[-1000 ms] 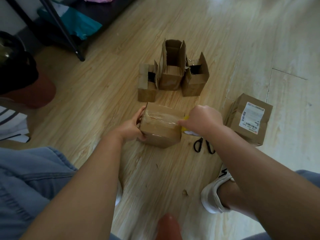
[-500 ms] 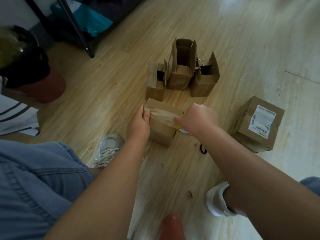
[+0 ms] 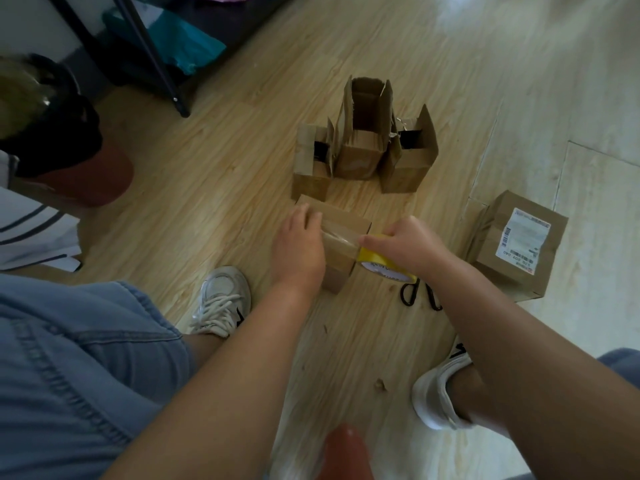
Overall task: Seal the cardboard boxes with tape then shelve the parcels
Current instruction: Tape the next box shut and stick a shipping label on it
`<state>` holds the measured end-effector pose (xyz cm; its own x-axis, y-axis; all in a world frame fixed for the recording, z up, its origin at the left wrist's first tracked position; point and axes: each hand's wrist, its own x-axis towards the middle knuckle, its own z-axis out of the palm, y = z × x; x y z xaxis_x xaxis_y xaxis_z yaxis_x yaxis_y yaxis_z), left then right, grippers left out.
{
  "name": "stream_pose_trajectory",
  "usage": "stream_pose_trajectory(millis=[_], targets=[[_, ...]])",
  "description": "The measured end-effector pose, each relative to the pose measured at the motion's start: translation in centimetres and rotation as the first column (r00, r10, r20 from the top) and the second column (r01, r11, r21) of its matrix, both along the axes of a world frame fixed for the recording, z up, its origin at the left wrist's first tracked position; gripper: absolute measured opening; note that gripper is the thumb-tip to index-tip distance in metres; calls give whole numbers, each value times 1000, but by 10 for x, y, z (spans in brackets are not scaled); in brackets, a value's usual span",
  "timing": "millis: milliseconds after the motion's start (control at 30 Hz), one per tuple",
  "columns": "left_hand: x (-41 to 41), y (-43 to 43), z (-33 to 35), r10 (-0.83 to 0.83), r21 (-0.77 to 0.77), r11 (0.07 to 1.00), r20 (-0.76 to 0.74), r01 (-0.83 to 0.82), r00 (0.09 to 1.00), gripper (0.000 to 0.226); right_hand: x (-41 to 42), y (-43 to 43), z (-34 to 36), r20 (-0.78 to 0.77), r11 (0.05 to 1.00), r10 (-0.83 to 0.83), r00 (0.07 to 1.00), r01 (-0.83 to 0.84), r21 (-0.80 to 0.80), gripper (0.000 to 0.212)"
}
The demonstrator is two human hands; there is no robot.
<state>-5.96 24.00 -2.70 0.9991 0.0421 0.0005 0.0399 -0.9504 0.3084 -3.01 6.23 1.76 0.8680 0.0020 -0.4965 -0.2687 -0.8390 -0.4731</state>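
- Cardboard box [image 3: 346, 220] sits on the wood-plank floor [image 3: 214, 188] in front of a crouching person, between the two hands.
- The left hand [image 3: 298, 247] lies palm-down over the box's left edge, fingers fairly straight and pressing on the top, wrapped round nothing.
- The right hand [image 3: 405, 242] has its fingers curled tight round a yellow tape roll [image 3: 377, 263], held against the box's right side.
- A strip of clear tape [image 3: 337, 236] runs from the roll across the box top toward the left hand.
- Black-handled scissors [image 3: 410, 294] lie on the floor just beside the roll, partly hidden by the right forearm.
- Three open boxes [image 3: 363, 157] stand in a row just beyond, flaps up; the leftmost is very near the taped box's far corner.
- A closed parcel [image 3: 498, 271] bearing a white shipping label lies to the right, apart from the group.
- White sneakers [image 3: 221, 299] flank the work area, one below each arm; a denim-clad knee fills the lower left.
- At upper left, a black shelf leg [image 3: 149, 57] slants down to the floor, with a teal bag [image 3: 187, 46] behind it.
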Motion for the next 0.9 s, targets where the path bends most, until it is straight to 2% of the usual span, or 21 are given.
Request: stream_pose_trajectory(millis=[100, 267, 400, 700, 900], targets=[[-10, 0, -10, -56, -3, 998, -114, 56, 992, 52, 2, -2, -1, 1, 1000, 1, 1000, -1, 14, 58], [-11, 10, -10, -92, -26, 996, -172, 89, 981, 58, 8, -3, -1, -8, 1000, 5, 1000, -5, 12, 56], [-9, 12, -9, -98, 5, 995, -208, 102, 973, 58, 5, -6, -6, -2, 987, 79, 997, -78, -141, 54], [-8, 11, -13, -95, 6, 995, -193, 98, 977, 59, -12, -4, -30, 35, 990, 32, 999, -27, -137, 57], [-5, 6, -8, -93, 18, 995, -222, 99, 971, 58, -16, 0, -38, -67, 996, -28, 997, 22, -81, 58]])
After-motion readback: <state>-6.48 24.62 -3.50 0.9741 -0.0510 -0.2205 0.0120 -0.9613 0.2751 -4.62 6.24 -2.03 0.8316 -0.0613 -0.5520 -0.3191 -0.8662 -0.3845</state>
